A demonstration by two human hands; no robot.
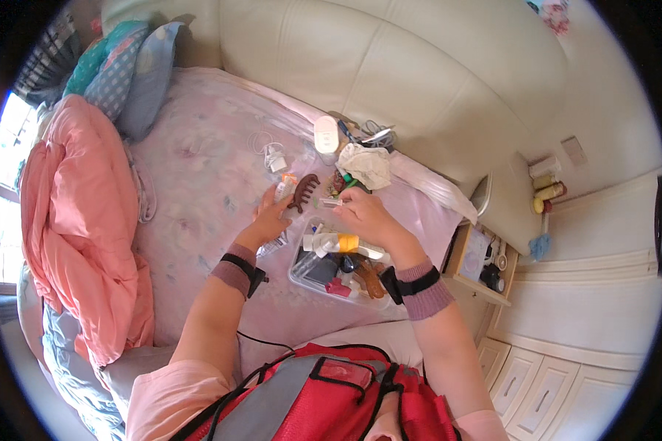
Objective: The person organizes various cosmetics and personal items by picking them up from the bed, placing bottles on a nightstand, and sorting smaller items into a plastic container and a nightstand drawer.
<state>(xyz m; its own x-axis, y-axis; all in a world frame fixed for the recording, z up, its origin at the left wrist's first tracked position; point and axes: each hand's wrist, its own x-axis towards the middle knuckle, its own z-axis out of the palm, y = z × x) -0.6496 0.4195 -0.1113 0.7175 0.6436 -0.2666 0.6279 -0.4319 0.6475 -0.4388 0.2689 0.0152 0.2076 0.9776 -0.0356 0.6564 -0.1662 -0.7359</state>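
My right hand pinches a small pale, partly clear item between thumb and fingers, above the bed. My left hand rests with spread fingers beside a brown wide-toothed comb and on or against a white tube with an orange end; whether it grips the tube I cannot tell. Below both hands stands a clear plastic bin holding a yellow-and-white tube, dark items and an amber-brown object. A printed packet lies by my left wrist.
A white charger with cable, a white oval container, a crumpled cream cloth and coiled grey cables lie farther back, before the padded headboard. A pink quilt is at left; an open drawer stands at right.
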